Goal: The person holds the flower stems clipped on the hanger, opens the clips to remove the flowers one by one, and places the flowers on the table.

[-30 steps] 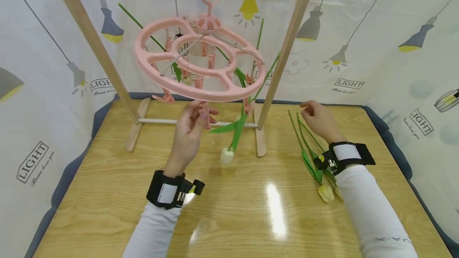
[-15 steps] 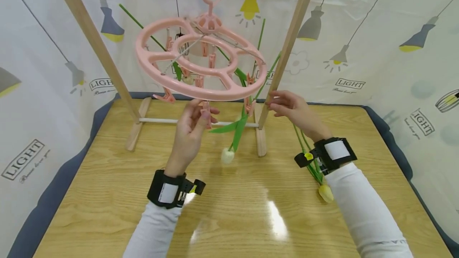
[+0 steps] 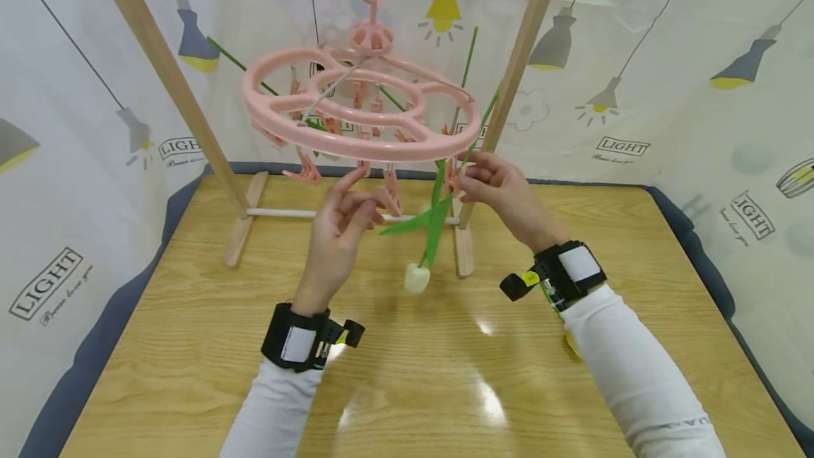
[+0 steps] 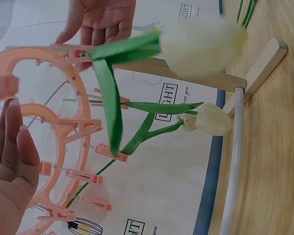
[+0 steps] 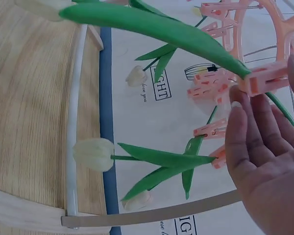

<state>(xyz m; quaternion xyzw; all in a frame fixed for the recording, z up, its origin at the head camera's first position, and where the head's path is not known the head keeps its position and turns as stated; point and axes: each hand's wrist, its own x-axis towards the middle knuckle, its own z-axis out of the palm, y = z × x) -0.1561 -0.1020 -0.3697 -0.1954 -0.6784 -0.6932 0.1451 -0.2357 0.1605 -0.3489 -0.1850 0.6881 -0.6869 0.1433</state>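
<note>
A pink round clip hanger [image 3: 299, 134] hangs from a wooden stand by its hook, with small clips around it. My left hand [image 3: 333, 239] is below its front rim, fingers loosely bent, beside a dangling pink clip [image 3: 391, 193]. At the rim's right side my right hand [image 3: 511, 203] pinches a clip [image 5: 267, 78] between thumb and fingers. That clip grips a white tulip [image 3: 417, 278], which hangs head down with green leaves [image 3: 435, 232]. More white tulips [image 5: 94, 154] hang from clips farther back, best seen in the wrist views.
The stand has wooden posts [image 3: 509, 90] and a white lower bar [image 3: 280, 213]. Loose tulips lie on the wooden table [image 3: 407, 387] at right; one yellowish bloom [image 3: 572, 345] shows beside my right sleeve. A lamp-print sheet [image 3: 674, 41] surrounds the table.
My right hand has come left from above the loose tulips to the hanger's right-side clip. The hanger has tilted and shifted slightly right. The clip my left hand held now dangles beside its fingers.
</note>
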